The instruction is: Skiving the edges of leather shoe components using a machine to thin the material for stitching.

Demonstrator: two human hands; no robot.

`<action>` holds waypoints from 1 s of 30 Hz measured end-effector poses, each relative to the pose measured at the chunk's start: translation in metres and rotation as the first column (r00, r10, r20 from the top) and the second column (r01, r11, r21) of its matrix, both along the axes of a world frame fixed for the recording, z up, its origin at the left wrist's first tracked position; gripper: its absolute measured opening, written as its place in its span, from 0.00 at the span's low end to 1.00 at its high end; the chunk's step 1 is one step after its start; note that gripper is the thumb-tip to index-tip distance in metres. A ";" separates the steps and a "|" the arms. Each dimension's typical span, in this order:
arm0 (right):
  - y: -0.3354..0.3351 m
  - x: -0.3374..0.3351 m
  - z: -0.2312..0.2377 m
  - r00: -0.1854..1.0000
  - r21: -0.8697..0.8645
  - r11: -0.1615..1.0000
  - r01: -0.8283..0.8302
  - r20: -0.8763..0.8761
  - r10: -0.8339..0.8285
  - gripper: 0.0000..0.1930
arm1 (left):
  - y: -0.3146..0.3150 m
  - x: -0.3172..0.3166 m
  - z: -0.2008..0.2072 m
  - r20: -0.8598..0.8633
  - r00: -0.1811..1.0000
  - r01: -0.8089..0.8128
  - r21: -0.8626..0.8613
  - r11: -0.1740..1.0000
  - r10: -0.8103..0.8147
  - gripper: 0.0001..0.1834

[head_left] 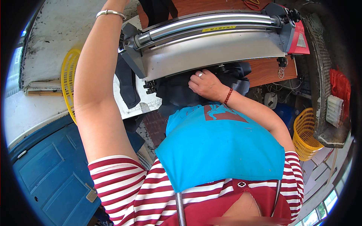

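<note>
Okay, right hand (207, 86): fingers curled in, touching dark sheets (175, 90); gripping or just pressing, can't tell. Ring on finger, red bead bracelet (228, 96) at wrist.
Left hand: past top edge, out of view, can't tell what it holds; left forearm (98, 60) runs up beside the machine (215, 45), silver bangle (111, 13) near the wrist.
Dark sheets: between the machine's front edge and the blue apron (222, 150), partly covered by the right hand.
Machine: shiny roller (211, 26) along the back, sloping metal plate in front, red cover at right end.
White board (151, 104): left of the sheets, dark cut piece (128, 86) lying on it.
Baskets: yellow one (68, 75) left, another yellow one (306, 147) lower right.
</note>
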State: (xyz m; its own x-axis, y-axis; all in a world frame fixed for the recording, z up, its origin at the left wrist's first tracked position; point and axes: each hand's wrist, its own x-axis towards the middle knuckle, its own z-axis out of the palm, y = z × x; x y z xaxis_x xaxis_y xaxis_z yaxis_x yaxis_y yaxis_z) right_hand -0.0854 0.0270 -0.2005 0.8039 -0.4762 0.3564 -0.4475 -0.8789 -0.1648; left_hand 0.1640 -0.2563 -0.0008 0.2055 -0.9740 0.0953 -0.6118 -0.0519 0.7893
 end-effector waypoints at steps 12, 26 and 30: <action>-0.013 -0.029 0.085 0.633 0.862 0.506 -0.024 0.405 -0.660 0.08 | -0.018 0.022 -0.009 0.582 0.810 0.551 -0.713 0.434 -0.073 0.12; -0.083 -0.057 0.072 0.715 0.562 0.706 0.431 0.266 -0.647 0.07 | 0.048 -0.059 -0.107 0.061 0.868 0.398 0.507 0.765 -0.492 0.19; -0.054 -0.065 0.093 0.844 0.147 0.888 0.436 0.276 -0.460 0.08 | 0.037 -0.053 -0.107 -0.124 0.972 0.234 0.361 0.903 -0.202 0.12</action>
